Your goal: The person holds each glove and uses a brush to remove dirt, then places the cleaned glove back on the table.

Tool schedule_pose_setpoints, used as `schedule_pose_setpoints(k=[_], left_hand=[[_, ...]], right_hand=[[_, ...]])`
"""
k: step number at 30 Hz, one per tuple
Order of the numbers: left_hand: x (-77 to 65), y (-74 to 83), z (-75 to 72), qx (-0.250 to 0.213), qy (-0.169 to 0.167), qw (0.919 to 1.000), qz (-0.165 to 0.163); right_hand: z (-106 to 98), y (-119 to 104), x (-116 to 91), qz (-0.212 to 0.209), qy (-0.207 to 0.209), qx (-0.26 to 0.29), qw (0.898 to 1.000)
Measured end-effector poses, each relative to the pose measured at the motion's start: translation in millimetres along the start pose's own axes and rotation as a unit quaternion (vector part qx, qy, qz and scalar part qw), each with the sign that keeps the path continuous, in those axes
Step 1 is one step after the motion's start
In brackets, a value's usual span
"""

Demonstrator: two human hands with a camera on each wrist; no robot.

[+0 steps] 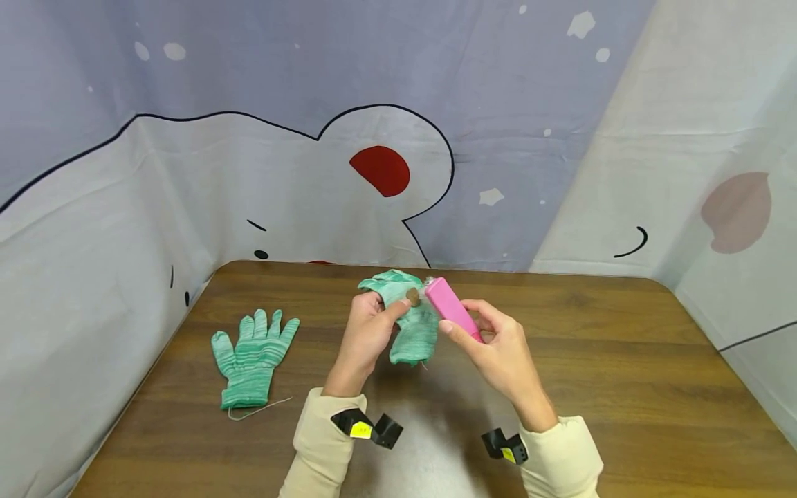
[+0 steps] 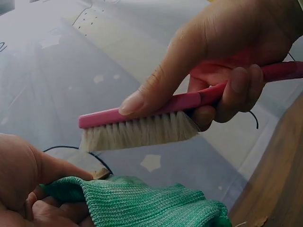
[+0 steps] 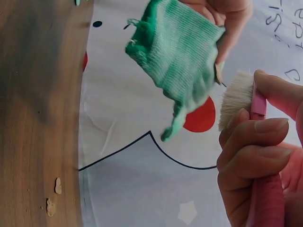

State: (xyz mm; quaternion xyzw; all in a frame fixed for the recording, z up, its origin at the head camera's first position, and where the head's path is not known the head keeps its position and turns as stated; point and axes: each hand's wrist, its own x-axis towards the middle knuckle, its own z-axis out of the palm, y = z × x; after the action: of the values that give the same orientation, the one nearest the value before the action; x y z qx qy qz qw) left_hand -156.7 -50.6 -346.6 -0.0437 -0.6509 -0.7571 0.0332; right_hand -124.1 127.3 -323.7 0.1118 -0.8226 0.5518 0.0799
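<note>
My left hand (image 1: 361, 339) grips a green knitted glove (image 1: 416, 340) above the table, its thumb pressed on the fabric. At the tip of that thumb is a small brown lump (image 1: 413, 297) on the glove; whether it is stuck there or pinched I cannot tell. Fingers curled round a pink brush (image 2: 142, 109), my right hand (image 1: 507, 353) has its thumb along the back of the head. The pale bristles (image 3: 236, 97) face the glove, and in the left wrist view a gap shows between them and the fabric.
A matching green glove (image 1: 252, 370) lies flat on the left of the wooden table (image 1: 623, 387), a loose thread (image 1: 261, 409) trailing from its cuff. Small brown flakes (image 3: 50, 207) lie on the tabletop in the right wrist view. A printed cloth (image 1: 280, 180) hangs behind the table.
</note>
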Motion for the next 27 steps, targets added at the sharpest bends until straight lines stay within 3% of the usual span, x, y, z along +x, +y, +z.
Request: schedule_pose_setpoints(k=[6,15,27], left_hand=[[-0.6,2.0,3.7,-0.023,-0.029,0.9993,0.003],[0.4,2.5,2.2,-0.063,-0.035,0.9974,0.004],[2.6,1.3,0.1,-0.155,-0.033,0.9863,-0.045]], right_hand=[[5.1,7.2,1.3,-0.025,0.018,-0.019,0.999],[4.9,32.2,6.8,-0.05,0.058,-0.035,0.996],[1.5,34.1,7.7,-0.036,0.058,-0.064,0.996]])
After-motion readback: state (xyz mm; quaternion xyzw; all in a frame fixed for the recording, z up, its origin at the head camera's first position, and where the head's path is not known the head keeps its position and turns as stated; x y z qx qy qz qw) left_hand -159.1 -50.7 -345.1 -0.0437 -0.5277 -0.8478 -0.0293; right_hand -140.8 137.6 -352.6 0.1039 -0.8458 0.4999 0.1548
